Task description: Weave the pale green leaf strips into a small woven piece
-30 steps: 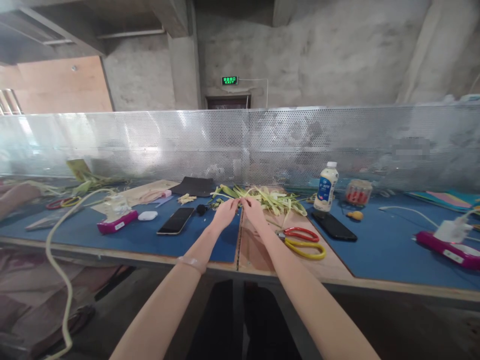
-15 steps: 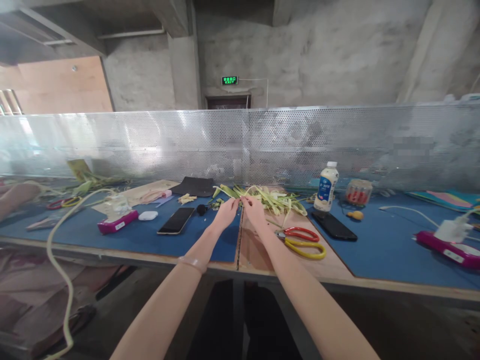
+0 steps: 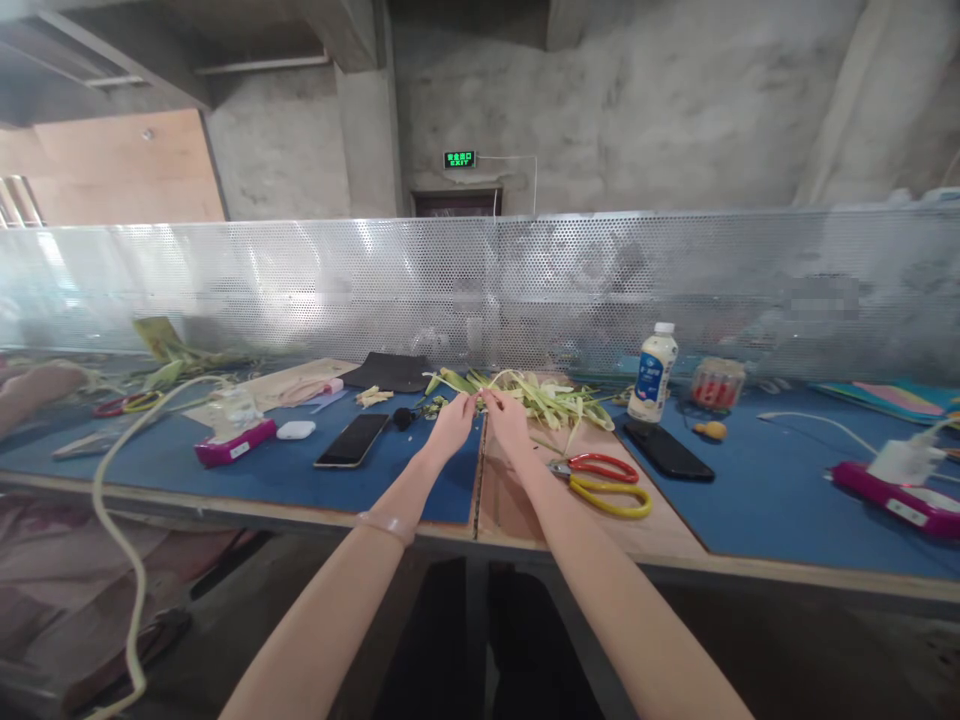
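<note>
My left hand (image 3: 454, 422) and my right hand (image 3: 507, 418) meet over the seam of the table, fingertips pinched close together. Whatever is between the fingers is too small and covered to make out. Just behind and to the right of them lies a loose heap of pale green, husk-like leaf strips (image 3: 566, 402). Small green scraps (image 3: 433, 407) lie to the left of my left hand. Beside my right forearm rest scissors (image 3: 606, 484) with one red and one yellow handle.
On the left are a phone (image 3: 354, 441), a white case (image 3: 296, 430) and a purple power strip (image 3: 236, 444). On the right stand a bottle (image 3: 651, 376) and a jar (image 3: 716, 384), with a black phone (image 3: 667, 451) in front. A perforated metal screen (image 3: 420, 290) runs behind. Another person's hand (image 3: 45, 382) shows at far left.
My two hands stay pinched together at nearly the same spot, with only a slight shift of the fingers. Nothing else has visibly moved.
</note>
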A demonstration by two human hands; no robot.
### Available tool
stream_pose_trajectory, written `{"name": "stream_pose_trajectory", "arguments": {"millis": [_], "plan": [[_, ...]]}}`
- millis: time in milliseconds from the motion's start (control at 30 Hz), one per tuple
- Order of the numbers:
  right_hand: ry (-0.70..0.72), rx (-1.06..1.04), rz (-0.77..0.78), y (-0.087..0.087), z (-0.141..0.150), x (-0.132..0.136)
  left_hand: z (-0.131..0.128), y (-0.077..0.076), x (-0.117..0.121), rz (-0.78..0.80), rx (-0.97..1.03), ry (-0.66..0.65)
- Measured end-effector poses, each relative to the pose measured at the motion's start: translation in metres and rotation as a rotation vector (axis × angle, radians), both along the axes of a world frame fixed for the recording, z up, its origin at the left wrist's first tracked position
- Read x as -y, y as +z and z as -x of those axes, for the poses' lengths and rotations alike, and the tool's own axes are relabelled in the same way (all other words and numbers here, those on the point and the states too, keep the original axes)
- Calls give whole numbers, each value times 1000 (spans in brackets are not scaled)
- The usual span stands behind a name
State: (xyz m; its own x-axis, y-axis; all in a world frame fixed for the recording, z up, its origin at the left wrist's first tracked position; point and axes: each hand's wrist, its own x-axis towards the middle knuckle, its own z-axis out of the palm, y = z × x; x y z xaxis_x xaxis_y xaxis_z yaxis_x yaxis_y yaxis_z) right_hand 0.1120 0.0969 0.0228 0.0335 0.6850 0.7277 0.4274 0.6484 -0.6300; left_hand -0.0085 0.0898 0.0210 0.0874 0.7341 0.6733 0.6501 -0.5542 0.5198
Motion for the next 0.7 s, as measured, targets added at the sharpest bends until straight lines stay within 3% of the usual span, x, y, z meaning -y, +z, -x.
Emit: {"name": "stream_pose_trajectory", "arguments": {"millis": [100,333,700], "plan": [[-24,24,-18,-2,0,-4,0,1,3,-3,12,-26],[-18,81,-12,-3,-1,-5,-3,1,6,173,158,-197],[-77,161,-48,-1,-4,-1,-1,9,18,215,138,-182]]}}
